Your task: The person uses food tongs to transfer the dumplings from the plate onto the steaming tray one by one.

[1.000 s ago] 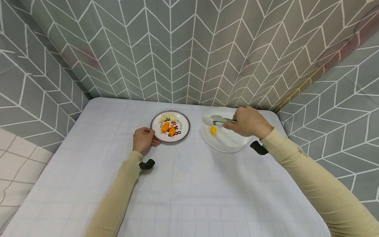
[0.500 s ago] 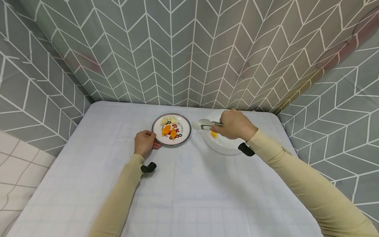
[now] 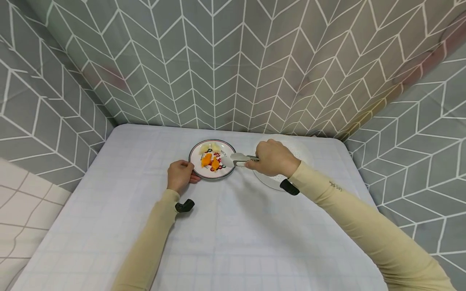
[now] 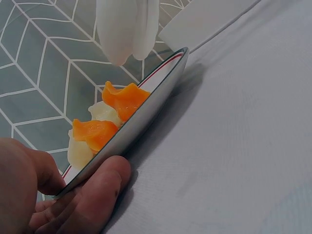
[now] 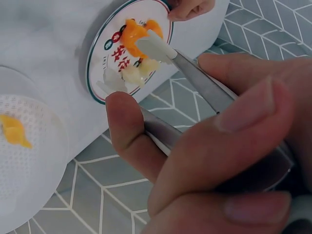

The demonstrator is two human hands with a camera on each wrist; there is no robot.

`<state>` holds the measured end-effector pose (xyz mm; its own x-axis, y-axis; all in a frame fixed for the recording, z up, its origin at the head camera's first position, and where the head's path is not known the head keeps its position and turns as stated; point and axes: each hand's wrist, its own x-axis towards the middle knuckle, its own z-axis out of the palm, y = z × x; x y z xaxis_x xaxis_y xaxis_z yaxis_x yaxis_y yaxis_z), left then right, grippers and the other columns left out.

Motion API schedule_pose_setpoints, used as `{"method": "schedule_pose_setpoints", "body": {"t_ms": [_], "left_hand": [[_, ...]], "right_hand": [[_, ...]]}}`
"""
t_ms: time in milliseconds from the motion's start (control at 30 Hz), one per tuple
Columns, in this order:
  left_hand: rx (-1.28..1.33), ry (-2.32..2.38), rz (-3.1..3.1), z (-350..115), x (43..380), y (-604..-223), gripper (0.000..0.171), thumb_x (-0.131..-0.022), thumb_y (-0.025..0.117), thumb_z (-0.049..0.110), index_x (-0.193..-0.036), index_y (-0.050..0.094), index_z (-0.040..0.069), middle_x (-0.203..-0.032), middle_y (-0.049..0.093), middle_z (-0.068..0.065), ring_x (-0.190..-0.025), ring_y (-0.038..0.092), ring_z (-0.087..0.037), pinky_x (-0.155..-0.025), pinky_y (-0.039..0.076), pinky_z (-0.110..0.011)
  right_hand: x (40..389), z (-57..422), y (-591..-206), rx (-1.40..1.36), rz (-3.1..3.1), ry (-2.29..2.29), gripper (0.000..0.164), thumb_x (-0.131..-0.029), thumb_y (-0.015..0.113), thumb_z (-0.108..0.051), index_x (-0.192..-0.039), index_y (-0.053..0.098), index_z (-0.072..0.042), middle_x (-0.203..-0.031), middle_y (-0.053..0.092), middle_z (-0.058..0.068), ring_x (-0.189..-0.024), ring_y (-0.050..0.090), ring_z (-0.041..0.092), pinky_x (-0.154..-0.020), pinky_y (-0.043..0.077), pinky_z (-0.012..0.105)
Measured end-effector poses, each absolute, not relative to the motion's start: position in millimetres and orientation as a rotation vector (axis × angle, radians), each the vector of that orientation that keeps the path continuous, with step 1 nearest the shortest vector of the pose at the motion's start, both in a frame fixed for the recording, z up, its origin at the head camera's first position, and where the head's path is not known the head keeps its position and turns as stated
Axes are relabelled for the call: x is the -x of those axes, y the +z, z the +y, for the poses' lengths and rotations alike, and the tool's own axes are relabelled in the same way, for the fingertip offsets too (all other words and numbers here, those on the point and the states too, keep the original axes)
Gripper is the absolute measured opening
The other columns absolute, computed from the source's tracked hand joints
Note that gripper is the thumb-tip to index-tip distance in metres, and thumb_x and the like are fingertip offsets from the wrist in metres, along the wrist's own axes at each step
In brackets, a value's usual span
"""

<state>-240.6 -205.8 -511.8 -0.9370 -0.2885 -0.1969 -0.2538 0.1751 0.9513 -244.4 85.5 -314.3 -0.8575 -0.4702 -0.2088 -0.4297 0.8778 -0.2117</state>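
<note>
My left hand [image 3: 178, 176] pinches the near-left rim of a small round plate [image 5: 103, 57], thumb on top and fingers beneath. Two orange pieces of food [image 4: 124, 100] lie on it beside some pale pieces [image 4: 80, 151]. Metal tongs [image 3: 240, 160] with whitish tips are gripped in my right hand [image 3: 274, 158]. Their tips stand apart over the right side of the plate, with nothing between them. In the left wrist view the tips [image 4: 117, 31] hang above the food.
To the right, a round white perforated tray [image 5: 44, 170] holds a yellow-orange piece [image 5: 14, 130]. My right hand and forearm cover part of it in the head view. A patterned grey curtain [image 3: 225, 72] hangs behind the white-covered table [image 3: 225, 226].
My right hand has carried the tongs leftward, from above the white tray to over the plate's right side. The left hand keeps its grip on the plate's rim.
</note>
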Motion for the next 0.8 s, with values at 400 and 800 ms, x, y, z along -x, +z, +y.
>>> {"method": "schedule_pose_setpoints", "body": {"t_ms": [400, 800], "left_hand": [[-0.55, -1.941, -2.381, -205.3, 240.5, -508.1, 0.027, -0.105, 0.052, 0.011, -0.119, 0.062, -0.01, -0.076, 0.075, -0.017, -0.054, 0.073, -0.015, -0.056, 0.066, -0.029], [-0.557, -1.95, -2.37, -206.1, 240.7, -509.2, 0.026, -0.104, 0.053, 0.011, -0.118, 0.063, -0.009, -0.073, 0.074, -0.015, -0.053, 0.073, -0.015, -0.055, 0.067, -0.031]], "right_hand": [[242.6, 68.5, -315.3, 0.697, 2.766, -0.216, 0.05, -0.096, 0.076, -0.043, -0.058, 0.055, -0.017, -0.053, 0.043, -0.006, -0.052, 0.044, 0.012, -0.046, 0.034, 0.024], [237.5, 51.0, -319.2, 0.74, 2.764, -0.138, 0.05, -0.095, 0.076, -0.044, -0.061, 0.055, -0.015, -0.056, 0.048, -0.003, -0.054, 0.05, 0.016, -0.045, 0.037, 0.025]]}}
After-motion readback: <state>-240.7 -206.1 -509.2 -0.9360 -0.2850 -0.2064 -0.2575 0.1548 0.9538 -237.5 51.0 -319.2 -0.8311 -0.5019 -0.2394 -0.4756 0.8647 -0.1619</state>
